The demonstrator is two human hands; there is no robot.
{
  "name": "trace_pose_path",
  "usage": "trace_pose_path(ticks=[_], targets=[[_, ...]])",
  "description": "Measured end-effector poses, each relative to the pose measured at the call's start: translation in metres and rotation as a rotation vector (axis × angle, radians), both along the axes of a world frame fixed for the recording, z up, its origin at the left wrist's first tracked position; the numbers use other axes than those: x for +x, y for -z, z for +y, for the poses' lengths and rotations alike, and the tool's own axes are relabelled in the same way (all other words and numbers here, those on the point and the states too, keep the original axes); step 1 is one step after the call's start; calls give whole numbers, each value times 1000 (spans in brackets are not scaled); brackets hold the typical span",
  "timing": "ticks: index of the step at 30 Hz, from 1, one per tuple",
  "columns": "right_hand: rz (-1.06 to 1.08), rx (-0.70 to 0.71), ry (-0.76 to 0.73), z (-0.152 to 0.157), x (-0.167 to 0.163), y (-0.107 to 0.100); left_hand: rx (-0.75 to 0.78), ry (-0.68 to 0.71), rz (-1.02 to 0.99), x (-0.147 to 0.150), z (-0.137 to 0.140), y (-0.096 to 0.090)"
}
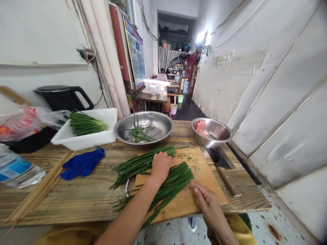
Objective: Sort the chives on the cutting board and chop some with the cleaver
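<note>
Two bunches of green garlic chives (176, 178) lie across a wooden cutting board (208, 183), their cut ends toward the right. My left hand (161, 166) is closed over chives between the two bunches, fingers curled and fingertips partly hidden. At the near right of the board, my right hand (207, 200) pinches a thin bamboo skewer (192, 184), its tip close to the cut ends of the nearer bunch. Small chopped chive pieces (196, 163) are scattered on the board's far side.
A cleaver (227, 175) lies right of the board. Behind stand a steel bowl with pink meat (201, 127), a steel basin (168, 127) with loose chives and a white tray (112, 131) with another bunch. Leftward are a blue glove (83, 163), skewers (42, 185) and a water bottle (17, 170).
</note>
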State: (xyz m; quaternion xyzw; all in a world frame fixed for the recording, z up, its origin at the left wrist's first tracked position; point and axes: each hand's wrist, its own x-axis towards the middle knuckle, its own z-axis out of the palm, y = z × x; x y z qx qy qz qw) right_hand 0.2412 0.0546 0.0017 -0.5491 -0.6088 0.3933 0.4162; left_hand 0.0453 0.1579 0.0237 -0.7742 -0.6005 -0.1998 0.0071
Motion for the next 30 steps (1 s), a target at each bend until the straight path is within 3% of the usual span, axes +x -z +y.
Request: trace_pose_path(ticks=[4,9,13,20,30], targets=[[4,2,9,-1,0,0,21,-81,108,2,0,3],[20,-3,1,-1,-1,0,38,-68,105,3,-3,2],[32,-17,-3,-2,-2,0,77,-2,-79,6,-5,2],[22,-24,-8,-2,-1,-3,-153,67,-557,11,1,14],[-15,5,-23,0,-1,-9,-172,89,-725,19,-2,11]])
